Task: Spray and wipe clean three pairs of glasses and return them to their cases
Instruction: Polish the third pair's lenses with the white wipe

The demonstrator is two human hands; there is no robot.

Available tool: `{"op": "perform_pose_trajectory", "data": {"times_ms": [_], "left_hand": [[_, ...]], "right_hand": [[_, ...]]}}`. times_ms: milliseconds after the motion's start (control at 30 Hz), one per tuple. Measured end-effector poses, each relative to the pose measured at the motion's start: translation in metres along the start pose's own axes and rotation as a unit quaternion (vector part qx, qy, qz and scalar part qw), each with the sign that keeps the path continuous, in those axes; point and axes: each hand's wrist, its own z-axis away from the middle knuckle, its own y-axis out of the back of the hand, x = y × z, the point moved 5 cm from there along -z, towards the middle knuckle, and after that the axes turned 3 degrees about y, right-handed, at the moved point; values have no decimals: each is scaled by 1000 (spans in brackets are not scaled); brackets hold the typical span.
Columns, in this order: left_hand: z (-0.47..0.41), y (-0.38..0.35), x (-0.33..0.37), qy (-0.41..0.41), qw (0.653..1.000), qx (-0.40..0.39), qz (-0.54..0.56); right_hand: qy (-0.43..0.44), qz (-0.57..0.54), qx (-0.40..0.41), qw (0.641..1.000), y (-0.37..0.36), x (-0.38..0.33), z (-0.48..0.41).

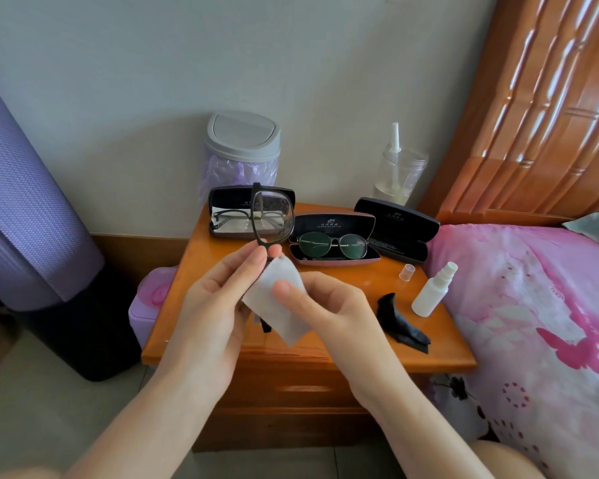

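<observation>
Surface: wooden bedside surface point(208, 257), pink bed point(533, 305) at right.
Held: black-framed glasses point(272, 216) upright, pinched at the lower rim by left hand point(215, 305).
Wiping: right hand point(329, 305) clamped on grey cloth point(274, 316) just below the lens.
Cases: all open; thin-framed glasses point(230, 216) in far-left black case point(222, 198), round glasses point(313, 244) in middle brown case point(329, 223), right black case point(402, 226) empty.
Spray: spray bottle point(433, 292) near right, uncapped.
Progress: likely mid-wipe on one pair; casing left; other pairs' cleanliness unclear.
</observation>
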Motion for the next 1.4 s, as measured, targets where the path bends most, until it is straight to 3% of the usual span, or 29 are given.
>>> {"op": "perform_pose_trajectory", "data": {"times_ms": [300,667,1033,1233,1400], "left_hand": [[5,-4,0,5,999,-14,-34],[7,-13,-1,33,998,-46,-7],[13,-18,2,-12,991,-77,-112],[14,-17,7,-40,989,-76,-121],[16,-19,7,-59,989,-69,-118]], "right_hand": [[-53,-114,-29,992,-2,0,-3],[-39,-110,27,993,3,0,-5],[9,-83,24,996,10,-9,-5],[-1,-119,-10,993,9,-8,-3],[-29,-162,30,986,7,-4,-4]]}}
